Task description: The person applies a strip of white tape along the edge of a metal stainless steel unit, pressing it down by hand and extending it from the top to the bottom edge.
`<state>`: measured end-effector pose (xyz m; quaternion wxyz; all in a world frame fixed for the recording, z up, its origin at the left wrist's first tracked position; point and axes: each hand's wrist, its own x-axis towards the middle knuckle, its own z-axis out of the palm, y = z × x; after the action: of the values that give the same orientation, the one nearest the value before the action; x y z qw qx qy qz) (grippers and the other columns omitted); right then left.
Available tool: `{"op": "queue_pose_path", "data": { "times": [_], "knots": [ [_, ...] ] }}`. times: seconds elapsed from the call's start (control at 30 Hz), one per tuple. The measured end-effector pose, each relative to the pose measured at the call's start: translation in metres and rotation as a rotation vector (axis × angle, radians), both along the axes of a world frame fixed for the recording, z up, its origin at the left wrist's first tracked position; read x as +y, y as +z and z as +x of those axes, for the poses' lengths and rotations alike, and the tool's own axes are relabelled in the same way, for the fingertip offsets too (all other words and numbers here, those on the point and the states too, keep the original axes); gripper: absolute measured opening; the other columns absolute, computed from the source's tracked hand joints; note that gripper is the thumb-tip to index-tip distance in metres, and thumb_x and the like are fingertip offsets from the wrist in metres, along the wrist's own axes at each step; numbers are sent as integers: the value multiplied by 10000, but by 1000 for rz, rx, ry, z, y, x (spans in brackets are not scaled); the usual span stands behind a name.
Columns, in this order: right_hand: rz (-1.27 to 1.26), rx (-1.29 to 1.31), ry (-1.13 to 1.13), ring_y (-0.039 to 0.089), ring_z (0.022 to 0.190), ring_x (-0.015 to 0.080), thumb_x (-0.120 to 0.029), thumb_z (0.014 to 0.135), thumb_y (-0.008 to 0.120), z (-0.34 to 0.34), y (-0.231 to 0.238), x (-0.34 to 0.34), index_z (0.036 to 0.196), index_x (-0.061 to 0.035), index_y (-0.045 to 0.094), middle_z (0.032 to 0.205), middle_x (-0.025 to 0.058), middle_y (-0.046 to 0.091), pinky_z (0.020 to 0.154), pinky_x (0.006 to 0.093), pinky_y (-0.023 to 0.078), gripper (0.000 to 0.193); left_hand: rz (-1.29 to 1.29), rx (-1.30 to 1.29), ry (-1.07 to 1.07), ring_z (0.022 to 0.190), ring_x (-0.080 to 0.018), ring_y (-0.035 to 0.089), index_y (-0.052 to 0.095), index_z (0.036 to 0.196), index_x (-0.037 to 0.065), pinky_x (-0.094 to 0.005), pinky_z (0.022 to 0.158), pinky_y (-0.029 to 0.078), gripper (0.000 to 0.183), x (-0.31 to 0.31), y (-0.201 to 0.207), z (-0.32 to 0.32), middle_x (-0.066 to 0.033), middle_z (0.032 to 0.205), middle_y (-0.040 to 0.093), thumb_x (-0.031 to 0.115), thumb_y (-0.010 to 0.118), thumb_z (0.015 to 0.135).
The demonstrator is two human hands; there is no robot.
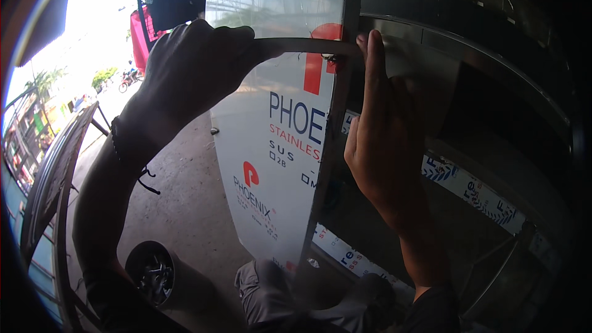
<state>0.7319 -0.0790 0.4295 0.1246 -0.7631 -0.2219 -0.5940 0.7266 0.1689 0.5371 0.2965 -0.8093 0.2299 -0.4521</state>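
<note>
Head view — my left hand (196,65) clasps a thin bar (305,45); my right hand (387,126) meets its far end — grip unclear.

One wide fisheye view from the wearer's head, facing ahead and down, left hand (191,65) and right hand (391,111) close before the lens, trousers (256,290) below, straight edges bending toward the rim

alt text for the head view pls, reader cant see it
A left hand grips one end of a narrow bar across a tall printed panel, with the right hand raised by its other end. A dark bucket stands on the floor.
</note>
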Motion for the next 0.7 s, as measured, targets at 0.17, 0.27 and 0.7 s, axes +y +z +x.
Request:
{"op": "queue_pose_path", "data": {
  "times": [0.17,0.27,0.7],
  "knots": [
    [-29,56,-42,639,1246,292,113,823,593,-4,10,3,1650,-31,141,1540,148,530,1104,440,421,954,50,-91,-73,648,-135,677,750,1257,242,-264,617,590,378,-2,3,-4,-24,853,705,60,746,927],
    [-10,-52,24,619,1290,299,108,828,602,6,23,1,1649,-30,143,1514,141,557,1133,438,405,951,-194,-7,-69,680,-163,745,783,1174,209,-251,610,594,242,8,26,-6,-35,881,777,186,782,933],
    [6,22,0,632,1256,294,125,816,577,-2,1,-4,1651,-34,149,1539,149,532,1111,427,405,952,2,9,-41,647,-116,667,743,1258,235,-253,604,595,410,-4,4,-7,-16,792,682,37,754,899]
  ]
}}
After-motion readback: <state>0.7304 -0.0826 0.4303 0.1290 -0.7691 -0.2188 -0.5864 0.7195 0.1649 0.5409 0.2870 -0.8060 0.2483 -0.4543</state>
